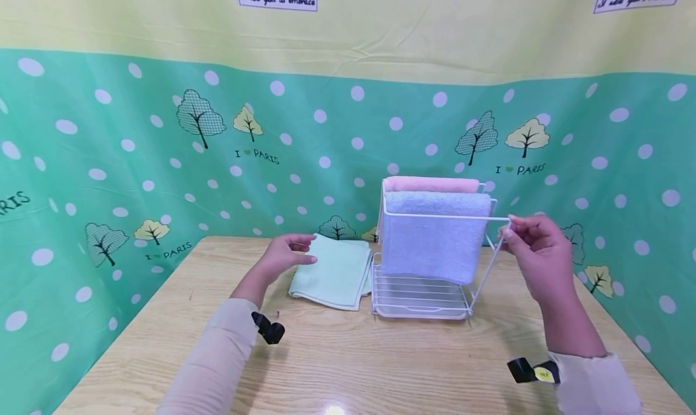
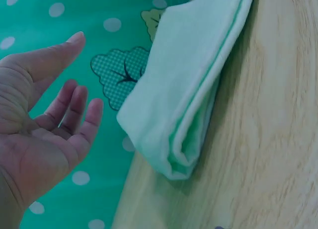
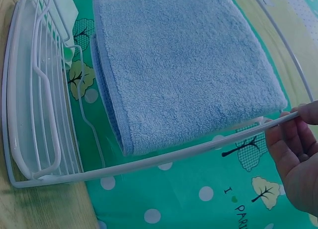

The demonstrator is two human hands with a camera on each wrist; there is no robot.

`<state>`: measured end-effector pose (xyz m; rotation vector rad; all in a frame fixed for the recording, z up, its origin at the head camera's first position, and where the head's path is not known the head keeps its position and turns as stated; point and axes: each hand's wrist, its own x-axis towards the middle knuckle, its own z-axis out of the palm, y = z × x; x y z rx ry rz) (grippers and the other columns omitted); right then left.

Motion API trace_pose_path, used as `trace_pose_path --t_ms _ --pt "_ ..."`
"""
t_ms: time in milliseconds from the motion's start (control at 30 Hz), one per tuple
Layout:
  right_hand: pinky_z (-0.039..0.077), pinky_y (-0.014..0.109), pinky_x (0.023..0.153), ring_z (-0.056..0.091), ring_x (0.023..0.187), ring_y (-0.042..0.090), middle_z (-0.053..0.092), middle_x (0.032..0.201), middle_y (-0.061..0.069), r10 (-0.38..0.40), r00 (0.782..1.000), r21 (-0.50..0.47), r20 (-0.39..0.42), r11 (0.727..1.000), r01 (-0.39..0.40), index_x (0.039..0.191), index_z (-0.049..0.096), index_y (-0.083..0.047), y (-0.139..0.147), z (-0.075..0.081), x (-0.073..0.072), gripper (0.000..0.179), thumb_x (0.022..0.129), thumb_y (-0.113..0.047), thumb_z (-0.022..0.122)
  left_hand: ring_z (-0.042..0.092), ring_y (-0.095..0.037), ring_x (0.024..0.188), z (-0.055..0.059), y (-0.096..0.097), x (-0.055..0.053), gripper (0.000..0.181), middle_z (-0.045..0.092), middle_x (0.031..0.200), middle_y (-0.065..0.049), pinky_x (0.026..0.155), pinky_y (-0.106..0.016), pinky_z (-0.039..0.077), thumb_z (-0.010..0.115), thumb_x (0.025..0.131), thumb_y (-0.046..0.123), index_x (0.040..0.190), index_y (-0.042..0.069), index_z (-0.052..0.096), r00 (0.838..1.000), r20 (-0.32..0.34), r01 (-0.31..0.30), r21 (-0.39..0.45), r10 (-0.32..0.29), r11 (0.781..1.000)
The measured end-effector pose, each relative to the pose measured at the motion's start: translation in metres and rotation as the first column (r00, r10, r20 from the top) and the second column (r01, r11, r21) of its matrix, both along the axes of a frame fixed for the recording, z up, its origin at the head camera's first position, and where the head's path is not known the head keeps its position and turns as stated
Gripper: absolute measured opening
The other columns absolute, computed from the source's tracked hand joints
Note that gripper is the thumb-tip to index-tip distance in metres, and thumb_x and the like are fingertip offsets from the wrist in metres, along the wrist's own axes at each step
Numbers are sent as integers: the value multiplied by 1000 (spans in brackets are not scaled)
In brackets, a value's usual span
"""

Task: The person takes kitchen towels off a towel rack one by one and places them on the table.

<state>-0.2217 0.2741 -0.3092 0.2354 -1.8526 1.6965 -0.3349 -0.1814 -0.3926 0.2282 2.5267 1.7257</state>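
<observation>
A white wire towel rack (image 1: 421, 309) stands on the table, a blue towel (image 1: 435, 240) hung over one of its bars and a pink towel (image 1: 432, 185) over the bar behind. My right hand (image 1: 541, 252) pinches the rack's front top corner between thumb and fingers. Left of the rack lies a folded mint-green towel (image 1: 328, 273). My left hand (image 1: 283, 258) is held at that towel's left edge, its fingers and thumb spread apart. In the left wrist view a gap shows between the left hand and the green towel (image 2: 184, 75).
The wooden table (image 1: 348, 366) reaches back to a green dotted curtain (image 1: 304, 131) printed with trees. A shallow tray with wire bars (image 3: 49, 105) forms the rack's base. Black camera mounts sit on the left wrist (image 1: 267, 328) and right wrist (image 1: 533, 371).
</observation>
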Motion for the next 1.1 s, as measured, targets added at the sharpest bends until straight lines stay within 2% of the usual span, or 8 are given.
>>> trace_pose_path --t_ms 100,400,800,1100 --pt "56 21 73 62 83 14 64 95 5 3 1000 -2 -2 1000 -3 110 63 3 0 0 0 18 91 3 64 54 -31 118 7 4 3 55 57 130 -18 96 -41 48 85 76 15 127 15 66 1000 -8 9 1 -9 1000" --pt "56 21 72 62 82 14 64 94 5 7 1000 -7 -14 1000 -7 108 63 4 0 -1 0 17 91 4 63 55 -30 117 28 18 13 51 62 122 -8 94 -42 50 84 77 11 125 11 67 997 -69 42 3 -42 999" --pt "56 20 72 62 83 13 64 96 5 -12 1000 9 1 1000 12 109 63 3 -1 -1 0 18 91 2 65 54 -32 115 50 27 22 48 62 119 -8 89 -39 52 82 79 12 125 12 66 989 -122 81 9 -80 997" --pt "55 20 73 60 85 16 63 98 5 -15 1000 20 11 1000 15 111 62 3 0 0 0 20 91 0 65 56 -32 114 66 33 22 49 62 118 -9 89 -39 52 83 79 14 125 12 66 982 -155 110 -21 -112 994"
